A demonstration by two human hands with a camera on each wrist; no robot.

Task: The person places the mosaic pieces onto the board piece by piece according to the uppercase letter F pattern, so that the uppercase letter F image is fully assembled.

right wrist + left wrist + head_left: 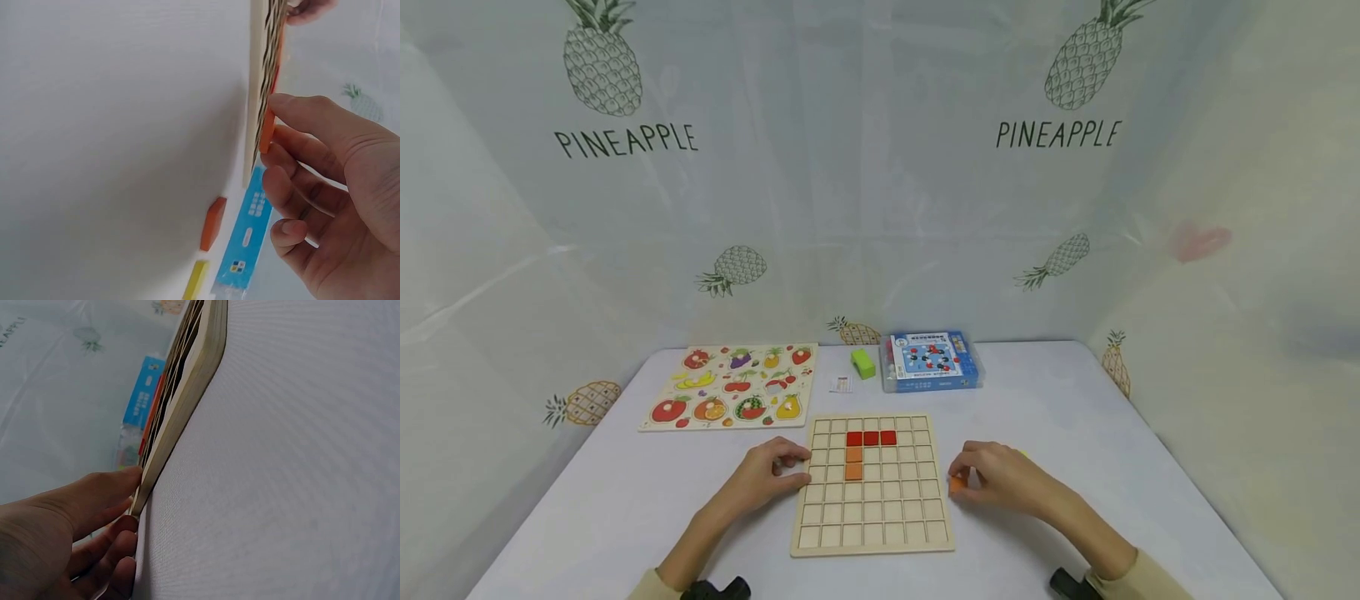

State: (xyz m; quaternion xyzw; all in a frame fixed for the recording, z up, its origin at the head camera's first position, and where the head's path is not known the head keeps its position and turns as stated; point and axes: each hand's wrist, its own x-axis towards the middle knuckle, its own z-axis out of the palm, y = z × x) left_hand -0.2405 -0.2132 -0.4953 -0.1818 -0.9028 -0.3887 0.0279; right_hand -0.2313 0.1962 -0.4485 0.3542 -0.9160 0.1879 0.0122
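Note:
A wooden grid board (872, 512) lies on the table, with three red tiles (871, 438) in a row and two orange tiles (853, 463) below the leftmost one. My left hand (766, 473) rests at the board's left edge, thumb and fingertips touching the rim. Just off the right edge, my right hand (1000, 477) pinches a loose orange tile (268, 132) between thumb and index finger. The other fingers of that hand are loosely bent. Near it on the table lie another orange tile (214, 224) and a yellow tile (195, 280), mostly hidden behind the hand in the head view.
Behind the board stands a blue-and-clear plastic box (932, 362). Beside it are a green block (862, 363) and a small printed card (841, 384). A fruit puzzle board (733, 387) lies at the back left. A pineapple-print curtain (880, 183) hangs behind the table.

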